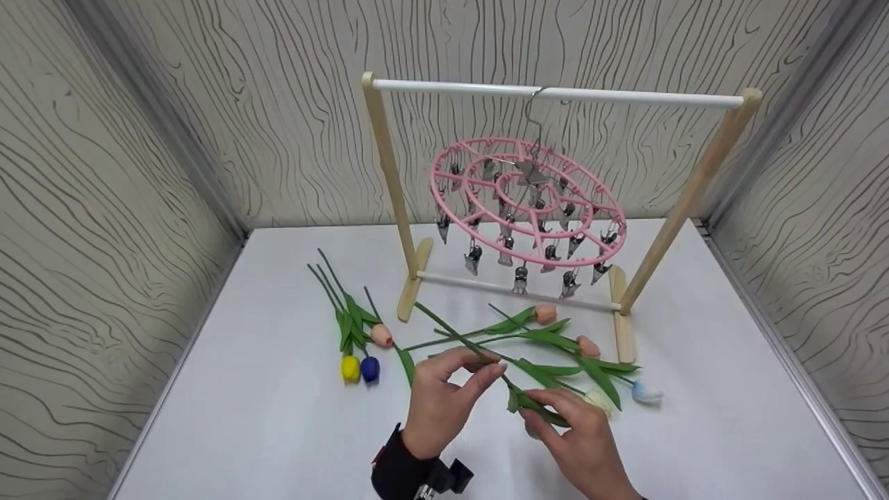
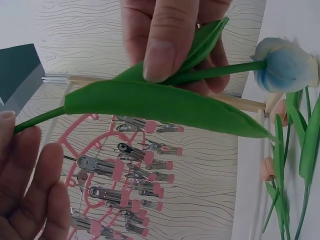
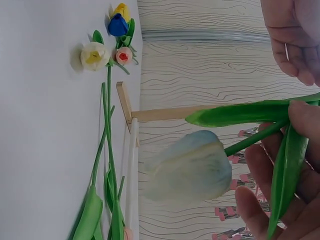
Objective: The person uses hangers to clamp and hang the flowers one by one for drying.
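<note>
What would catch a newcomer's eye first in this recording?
Probably the pink round clip hanger, hooked on the white rail of a wooden rack at the back of the table. In front, the left hand and right hand both hold one green tulip stem, with more artificial tulips lying around.

I see a pink round clip hanger (image 1: 528, 208) with silver clips on a pale wood rack (image 1: 389, 187) with a white bar. The table (image 1: 264, 417) is white, the walls (image 1: 90, 229) beige with dark wavy lines. Green-stemmed tulips: yellow (image 1: 351, 369), dark blue (image 1: 370, 369), peach (image 1: 381, 335), pale blue (image 1: 647, 394).
</note>
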Action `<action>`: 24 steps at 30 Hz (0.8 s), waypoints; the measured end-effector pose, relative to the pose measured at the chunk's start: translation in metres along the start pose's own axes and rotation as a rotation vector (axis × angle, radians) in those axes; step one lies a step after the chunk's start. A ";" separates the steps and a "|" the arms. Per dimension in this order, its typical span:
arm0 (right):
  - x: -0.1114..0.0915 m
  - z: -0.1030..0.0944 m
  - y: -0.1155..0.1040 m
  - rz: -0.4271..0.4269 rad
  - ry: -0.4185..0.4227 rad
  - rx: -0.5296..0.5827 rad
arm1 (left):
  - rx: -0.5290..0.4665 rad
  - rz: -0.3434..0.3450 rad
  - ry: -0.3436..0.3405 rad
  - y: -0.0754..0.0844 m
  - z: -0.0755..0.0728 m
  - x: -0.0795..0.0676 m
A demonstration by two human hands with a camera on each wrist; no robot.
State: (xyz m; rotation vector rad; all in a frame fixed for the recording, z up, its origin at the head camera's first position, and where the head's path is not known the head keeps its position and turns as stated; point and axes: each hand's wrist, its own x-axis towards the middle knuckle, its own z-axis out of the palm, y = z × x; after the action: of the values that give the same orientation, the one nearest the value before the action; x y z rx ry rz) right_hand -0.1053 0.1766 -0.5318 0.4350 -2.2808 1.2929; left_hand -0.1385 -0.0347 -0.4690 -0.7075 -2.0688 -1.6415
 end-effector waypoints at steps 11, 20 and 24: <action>0.001 -0.006 0.002 0.116 -0.167 0.047 | 0.057 -0.040 0.002 -0.002 -0.001 -0.001; 0.023 -0.009 -0.006 0.060 -0.072 0.013 | 0.094 0.044 -0.002 -0.007 -0.008 0.010; 0.052 -0.017 -0.012 -0.057 0.067 -0.013 | 0.094 0.111 -0.027 -0.009 -0.014 0.026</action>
State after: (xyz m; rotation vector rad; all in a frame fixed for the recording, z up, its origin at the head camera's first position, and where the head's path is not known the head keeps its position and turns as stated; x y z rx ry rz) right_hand -0.1386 0.1835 -0.4872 0.4421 -2.2043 1.2454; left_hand -0.1647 -0.0459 -0.4571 -0.8015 -2.0713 -1.4730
